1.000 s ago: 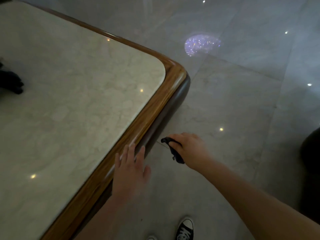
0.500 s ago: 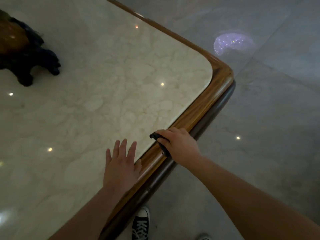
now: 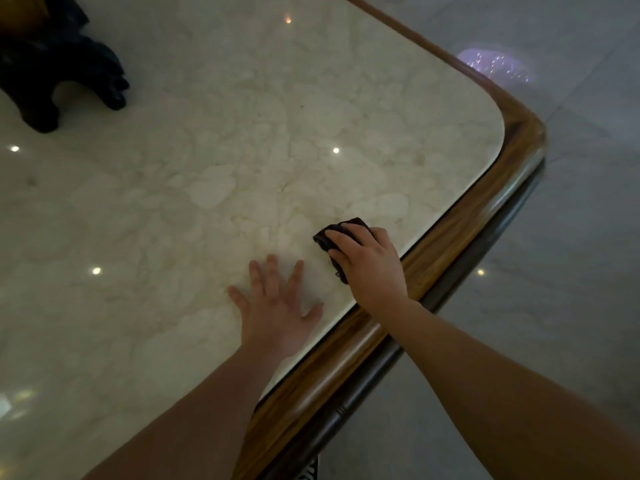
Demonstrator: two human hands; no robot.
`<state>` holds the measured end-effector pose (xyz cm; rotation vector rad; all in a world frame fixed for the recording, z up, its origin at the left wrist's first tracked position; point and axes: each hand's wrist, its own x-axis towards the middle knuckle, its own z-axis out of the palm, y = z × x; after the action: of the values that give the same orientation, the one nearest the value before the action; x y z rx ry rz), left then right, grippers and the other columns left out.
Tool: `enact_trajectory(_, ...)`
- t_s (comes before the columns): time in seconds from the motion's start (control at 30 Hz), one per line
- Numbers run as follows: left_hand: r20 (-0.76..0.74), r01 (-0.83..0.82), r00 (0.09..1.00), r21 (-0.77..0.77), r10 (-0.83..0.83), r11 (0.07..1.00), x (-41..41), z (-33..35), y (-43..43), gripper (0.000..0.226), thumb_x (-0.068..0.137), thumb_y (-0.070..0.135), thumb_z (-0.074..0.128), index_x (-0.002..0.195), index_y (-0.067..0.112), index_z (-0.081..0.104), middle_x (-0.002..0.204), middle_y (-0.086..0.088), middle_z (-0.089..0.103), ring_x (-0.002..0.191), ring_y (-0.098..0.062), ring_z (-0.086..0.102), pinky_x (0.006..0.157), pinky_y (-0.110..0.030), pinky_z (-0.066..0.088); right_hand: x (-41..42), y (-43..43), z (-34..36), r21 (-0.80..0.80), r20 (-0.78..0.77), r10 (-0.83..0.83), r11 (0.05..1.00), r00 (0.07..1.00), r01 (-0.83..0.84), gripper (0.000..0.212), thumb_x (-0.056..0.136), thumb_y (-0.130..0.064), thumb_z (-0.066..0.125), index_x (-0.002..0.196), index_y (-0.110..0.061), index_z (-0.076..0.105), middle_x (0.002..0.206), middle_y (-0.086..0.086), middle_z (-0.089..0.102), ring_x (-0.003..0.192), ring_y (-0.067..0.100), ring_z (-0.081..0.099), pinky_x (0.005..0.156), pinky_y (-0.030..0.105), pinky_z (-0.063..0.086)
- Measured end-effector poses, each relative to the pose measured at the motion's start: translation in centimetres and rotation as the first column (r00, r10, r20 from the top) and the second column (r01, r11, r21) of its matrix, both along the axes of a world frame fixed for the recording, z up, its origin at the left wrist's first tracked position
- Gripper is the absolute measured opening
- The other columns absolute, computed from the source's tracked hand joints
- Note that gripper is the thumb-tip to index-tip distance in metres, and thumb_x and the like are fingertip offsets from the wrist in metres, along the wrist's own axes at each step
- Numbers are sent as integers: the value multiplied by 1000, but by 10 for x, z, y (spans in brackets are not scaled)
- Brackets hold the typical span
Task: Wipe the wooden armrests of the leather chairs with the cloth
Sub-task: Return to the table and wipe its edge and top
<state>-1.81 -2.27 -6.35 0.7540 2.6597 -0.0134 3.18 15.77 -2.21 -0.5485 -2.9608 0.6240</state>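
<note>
You're pressing the cloth (image 3: pixel 341 233) onto the tabletop (image 3: pixel 207 174) at lower right, right hand (image 3: pixel 369 263) fingers gripping it; left hand (image 3: pixel 277 306) splayed open, probably bracing you.

Both our hands lay low, forearms bare.

Our left hand (image 3: pixel 277 306) rested palm-down on the surface (image 3: pixel 173 202), its fingers (image 3: pixel 272 268) spread apart and straight, the thumb angled out to the right. Our right hand (image 3: pixel 369 261), just beside it, was curled knuckles-up, its fingers closed over a dark cloth (image 3: pixel 341 228), the arm reaching in from the lower right.
</note>
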Motion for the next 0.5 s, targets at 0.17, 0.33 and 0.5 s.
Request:
enact_trajectory(0.17,-51,29,998,-15,-30,999,2,-8,-3,91,77,87,4,150,38,-20,162,-13,-18,145,-44,-22,105,-78,-4,-4,-7,-25,25,114,25,999,993,-28,51,102,-50,45,149,-30,46,159,2,42,145,34,33,119,51,26)
enact_trajectory(0.33,-76,51,996,-32,-53,998,2,-10,-3,91,78,86,1,150,36,-22,162,-16,-16,144,-47,-21,103,-80,-2,-1,-2,-36,16,233,99,994,967,-105,65,100,-60,40,158,-35,24,169,-4,16,154,32,10,125,49,13)
enact_trajectory(0.5,-34,53,998,-78,-55,996,-2,-7,-1,90,77,86,0,147,37,-26,161,-14,-19,144,-46,-21,104,-80,0,-1,4,-24,-45,273,107,994,956,-98,67,97,-62,42,157,-40,21,170,-9,13,155,34,6,124,50,13)
